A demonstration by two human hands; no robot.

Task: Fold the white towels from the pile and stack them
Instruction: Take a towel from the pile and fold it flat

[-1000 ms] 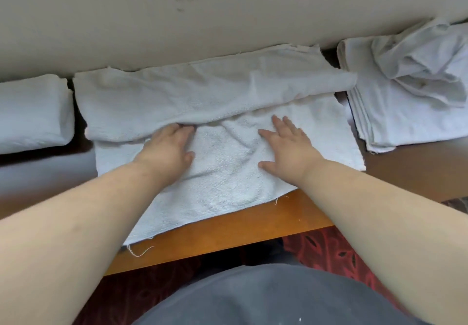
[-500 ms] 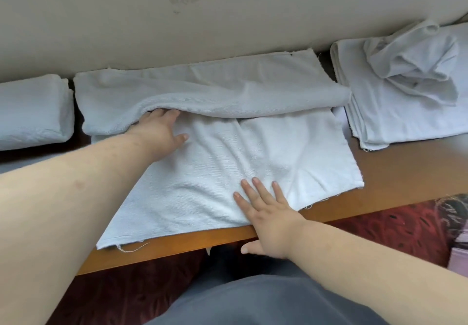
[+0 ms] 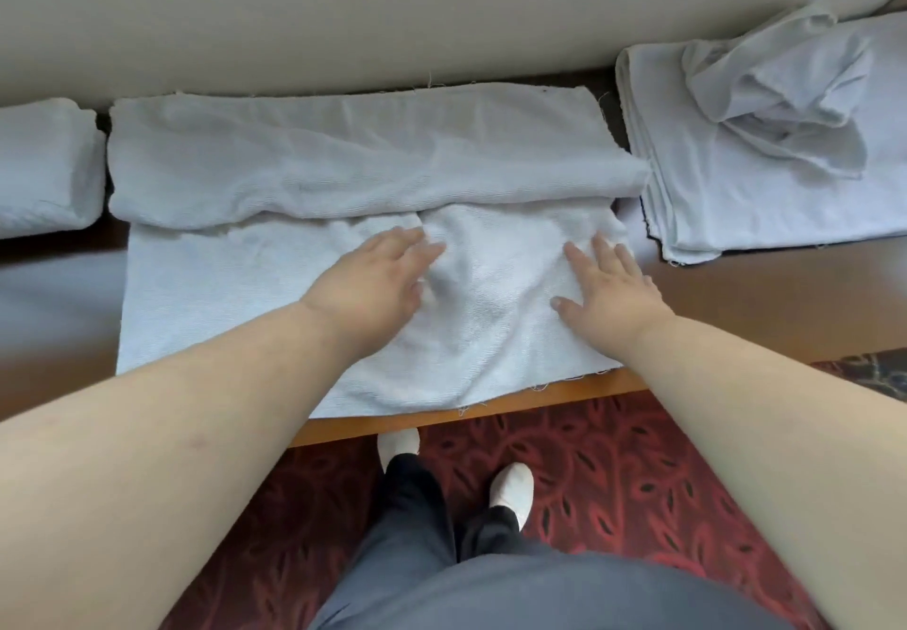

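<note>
Towel (image 3: 235, 296) lies spread flat at centre frame on the wooden table (image 3: 765, 296), its near edge at the table's front edge; its far portion is folded over into a long thick band (image 3: 353, 158) running left to right along the wall (image 3: 441, 11). Left hand (image 3: 373, 281): palm down on the flat part just below the band, fingers straight and together, gripping nothing; cloth bunched into soft wrinkles just right of its fingertips. Right hand (image 3: 608, 286): palm down near the towel's right edge, fingers extended and slightly spread, flat on the cloth, gripping nothing. Folded towel stack (image 3: 44, 168) at left edge of frame, just beside the band. Pile of towels (image 3: 765, 138) at upper right, flat layers with a crumpled one on top. Lower frame: red patterned carpet (image 3: 613, 472), dark trousers, two white shoes (image 3: 510, 487).
</note>
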